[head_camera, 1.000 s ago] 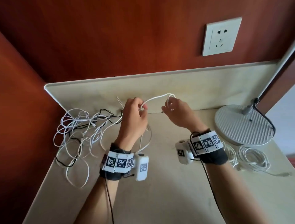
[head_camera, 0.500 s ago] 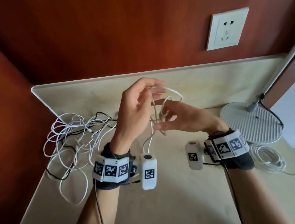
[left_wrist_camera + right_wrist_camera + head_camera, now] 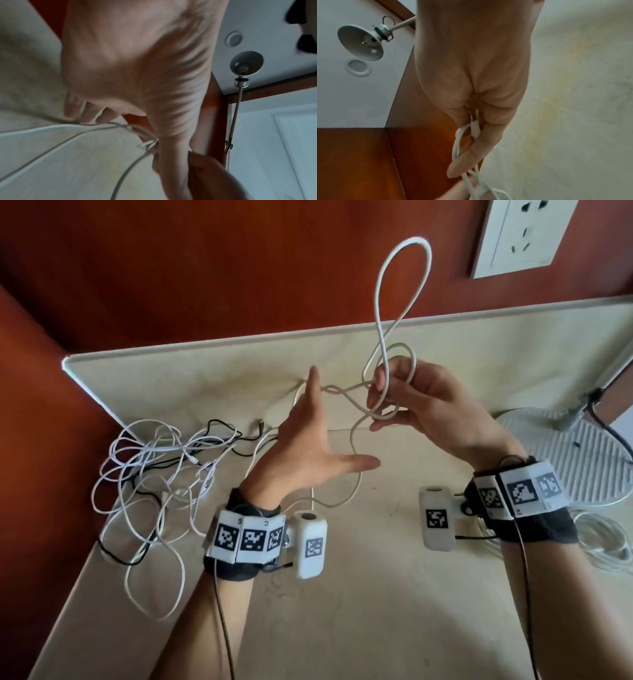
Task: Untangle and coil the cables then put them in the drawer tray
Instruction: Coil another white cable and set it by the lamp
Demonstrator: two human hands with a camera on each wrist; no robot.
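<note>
A: Looking down from the head cam: what's w/ the hands?

B: Right hand (image 3: 431,409) is raised above the desk (image 3: 359,611), fingers curled round a white cable (image 3: 378,302). One tall loop stands up from that hand twd the wall socket (image 3: 520,231); smaller loops wrap around the fingers (image 3: 380,378). Right wrist cam shows the cable's white plug end (image 3: 475,128) tucked between thumb and fingers, so that hand is gripping the cable.

A: And the left?

B: Left hand (image 3: 305,446) is spread, fingers straight, thumb out to the side, gripping nothing. A strand of the same cable runs from the right hand across to the left fingertips (image 3: 313,376) and touches them; more of it hangs down behind the left palm to the desk. Left wrist cam is blurred, only thin strands near the fingers.

A: Other cables?

B: A tangled pile (image 3: 161,467) of white and black cables lies on the desk, left of the left hand, by the corner of the wood wall. A coiled white cable (image 3: 603,542) lies on the desk right of the right wrist, just beside the lamp base (image 3: 589,460).

A: Drawer tray?

B: Can't see one in any view.
</note>
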